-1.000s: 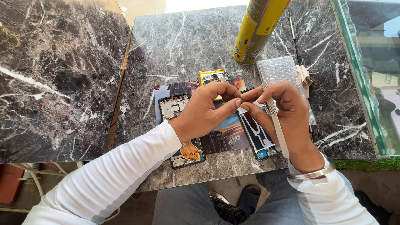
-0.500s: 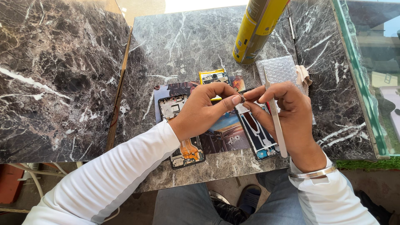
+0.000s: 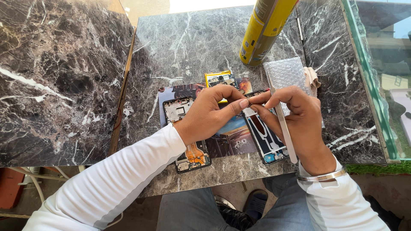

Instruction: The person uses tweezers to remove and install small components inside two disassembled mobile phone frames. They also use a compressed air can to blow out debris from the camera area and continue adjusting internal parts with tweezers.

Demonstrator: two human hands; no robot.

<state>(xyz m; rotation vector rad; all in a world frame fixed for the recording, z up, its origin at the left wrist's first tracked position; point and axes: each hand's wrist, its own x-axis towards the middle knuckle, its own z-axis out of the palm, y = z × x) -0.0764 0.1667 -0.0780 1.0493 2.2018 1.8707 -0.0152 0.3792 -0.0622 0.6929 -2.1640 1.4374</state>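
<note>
- Dark marble surface [image 3: 205, 38] with white veins, a second slab to the left, green-edged glass panel [image 3: 364, 64] along the right edge
- left hand [image 3: 209, 113] over the middle of the surface, fingers pinched together, tips meeting the right hand's tips; whatever is between them is too small to make out
- right hand [image 3: 302, 122] fingers closed around metal tweezers [image 3: 282, 124], which run along the palm toward the near edge
- opened phone frame [image 3: 186, 132] lies flat under the left wrist, orange flex cable showing, its end close to the near edge
- second phone part [image 3: 265, 137] with blue-white inside lies below the right hand, near the near edge
- picture mat [image 3: 233, 137] under both parts
- yellow spray can [image 3: 263, 30] toward the far edge
- bubble wrap piece [image 3: 287, 72] just beyond the right hand
- silver bangle [image 3: 323, 176] on the right wrist, white sleeves on both arms
</note>
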